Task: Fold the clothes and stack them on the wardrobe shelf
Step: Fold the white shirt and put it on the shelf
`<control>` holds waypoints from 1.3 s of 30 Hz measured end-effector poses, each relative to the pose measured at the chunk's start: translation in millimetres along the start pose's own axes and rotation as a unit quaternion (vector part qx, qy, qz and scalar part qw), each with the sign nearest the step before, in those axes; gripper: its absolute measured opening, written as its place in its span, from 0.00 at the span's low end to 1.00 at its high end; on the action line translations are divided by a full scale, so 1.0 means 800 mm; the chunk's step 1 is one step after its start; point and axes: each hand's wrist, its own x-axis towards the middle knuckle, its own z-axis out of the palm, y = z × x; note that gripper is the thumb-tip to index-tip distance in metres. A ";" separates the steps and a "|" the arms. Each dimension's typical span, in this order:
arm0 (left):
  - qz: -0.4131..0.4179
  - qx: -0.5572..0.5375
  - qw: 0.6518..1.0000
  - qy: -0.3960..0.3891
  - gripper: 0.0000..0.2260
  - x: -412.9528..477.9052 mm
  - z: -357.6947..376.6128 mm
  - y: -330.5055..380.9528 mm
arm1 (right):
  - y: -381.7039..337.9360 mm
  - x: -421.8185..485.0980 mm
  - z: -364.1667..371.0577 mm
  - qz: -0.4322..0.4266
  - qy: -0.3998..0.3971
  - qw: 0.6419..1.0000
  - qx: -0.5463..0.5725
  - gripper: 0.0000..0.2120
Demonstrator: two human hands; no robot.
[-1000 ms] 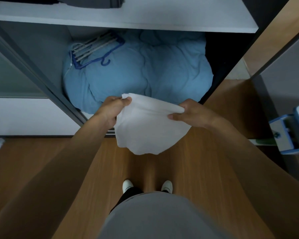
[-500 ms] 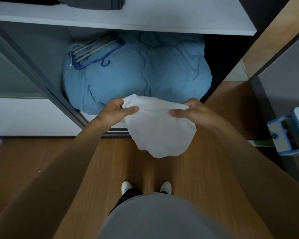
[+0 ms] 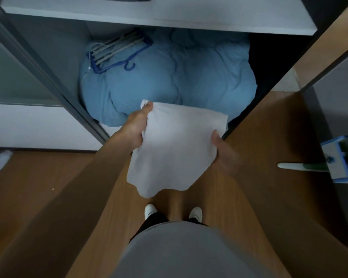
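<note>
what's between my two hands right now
In the head view, the white cloth spans the gap: the left hand grips its top corner, the right hand holds its right edge.

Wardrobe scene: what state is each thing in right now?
White cloth: partly folded, held in the air.
Left hand: grips the cloth's top corner.
Right hand: blurred, holds the cloth's right edge.
Blue duvet: bundled under the shelf.
Blue hangers: lying on the duvet.

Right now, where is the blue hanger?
The blue hanger lies upper left in the head view, on the blue duvet, under the white shelf.
</note>
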 end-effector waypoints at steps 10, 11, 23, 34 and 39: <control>-0.021 0.025 0.954 -0.299 0.25 -0.010 -0.110 -0.033 | -0.012 0.034 0.049 0.036 0.094 0.995 -0.021 0.21; -0.004 0.057 0.946 -0.318 0.22 -0.010 -0.112 -0.044 | -0.013 0.036 0.047 0.051 0.095 0.994 -0.007 0.22; 0.038 0.143 0.965 -0.215 0.24 0.004 -0.185 -0.064 | 0.042 0.075 0.048 0.065 0.099 0.928 -0.353 0.14; 0.148 0.346 0.923 -0.084 0.15 -0.010 -0.237 0.067 | -0.041 0.128 0.132 -0.017 0.096 0.992 -0.085 0.24; 0.168 0.178 0.959 -0.140 0.15 -0.020 -0.249 0.120 | -0.088 0.140 0.191 -0.131 0.081 0.987 0.043 0.20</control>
